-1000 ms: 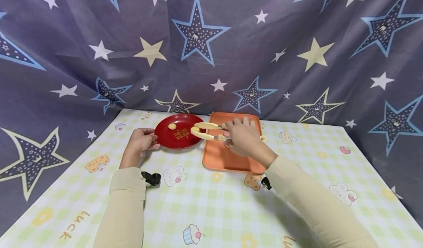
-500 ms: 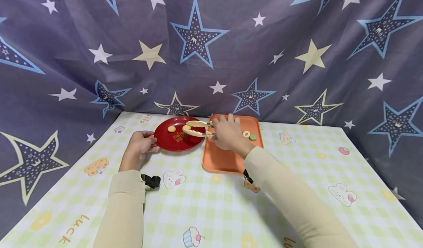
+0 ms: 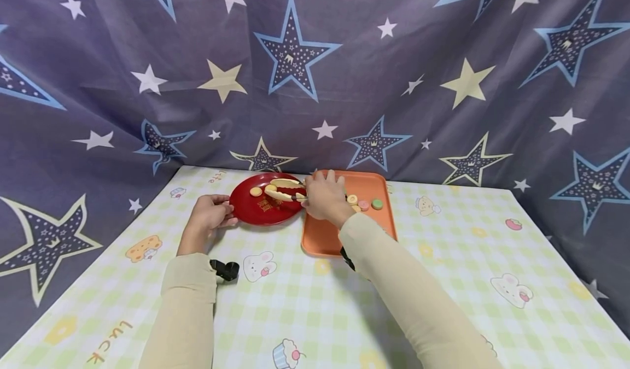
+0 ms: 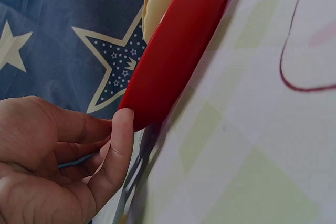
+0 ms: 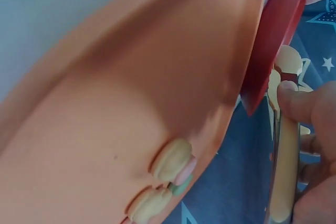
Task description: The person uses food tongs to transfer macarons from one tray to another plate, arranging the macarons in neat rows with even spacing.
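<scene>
Sm. round yellow biscuit (image 3: 270, 188) at tips of cream-&-metal tongs (image 3: 285, 183), over round glossy red plate (image 3: 246, 211); can't tell if clamped. 2nd yellow biscuit (image 3: 256, 192) on plate, just beside. R hand (image 3: 325, 195) grips tongs; L hand (image 3: 209, 213) pinches plate rim. Rect. orange tray (image 3: 322, 238) alongside, w/ green disc (image 3: 377, 204), pink disc (image 3: 363, 205), cream ring (image 3: 351, 199) on it.

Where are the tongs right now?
In the head view, left of centre: the tongs are held in the right grip, tips over the red plate, just left of the orange tray.
</scene>
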A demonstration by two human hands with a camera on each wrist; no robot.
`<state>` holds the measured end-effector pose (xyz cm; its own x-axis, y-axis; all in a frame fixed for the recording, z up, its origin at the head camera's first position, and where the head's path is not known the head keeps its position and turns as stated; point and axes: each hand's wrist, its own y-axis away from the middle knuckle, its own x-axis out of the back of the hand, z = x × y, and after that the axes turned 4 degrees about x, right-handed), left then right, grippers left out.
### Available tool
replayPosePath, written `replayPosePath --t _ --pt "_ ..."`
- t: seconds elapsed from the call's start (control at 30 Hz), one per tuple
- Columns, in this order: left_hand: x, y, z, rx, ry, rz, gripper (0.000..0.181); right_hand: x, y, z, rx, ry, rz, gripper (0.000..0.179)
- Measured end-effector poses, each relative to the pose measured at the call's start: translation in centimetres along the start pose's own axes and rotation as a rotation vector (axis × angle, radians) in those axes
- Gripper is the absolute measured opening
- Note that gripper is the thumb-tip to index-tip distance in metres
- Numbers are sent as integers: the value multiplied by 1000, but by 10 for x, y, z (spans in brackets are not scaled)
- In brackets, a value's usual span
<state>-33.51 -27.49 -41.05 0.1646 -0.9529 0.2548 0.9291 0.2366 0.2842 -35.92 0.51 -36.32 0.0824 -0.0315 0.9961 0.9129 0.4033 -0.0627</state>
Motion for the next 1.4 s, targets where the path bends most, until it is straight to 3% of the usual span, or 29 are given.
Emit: replayPosePath --t 0.27,0.83,1.03,1.4 --pt "-2 -3 1 8 1 -2 51 -8 -7 -4 -8 -2 -4 47" --pt "0 0 4 6 3 -10 52 -7 -14 -11 -31 41 -23 54" --pt "-2 -1 5 -1 -10 -18 49 -6 -10 -7 -34 -14 -10 49" --pt "-1 1 3 0 -24 -7 48 13 9 6 11 -13 59 41"
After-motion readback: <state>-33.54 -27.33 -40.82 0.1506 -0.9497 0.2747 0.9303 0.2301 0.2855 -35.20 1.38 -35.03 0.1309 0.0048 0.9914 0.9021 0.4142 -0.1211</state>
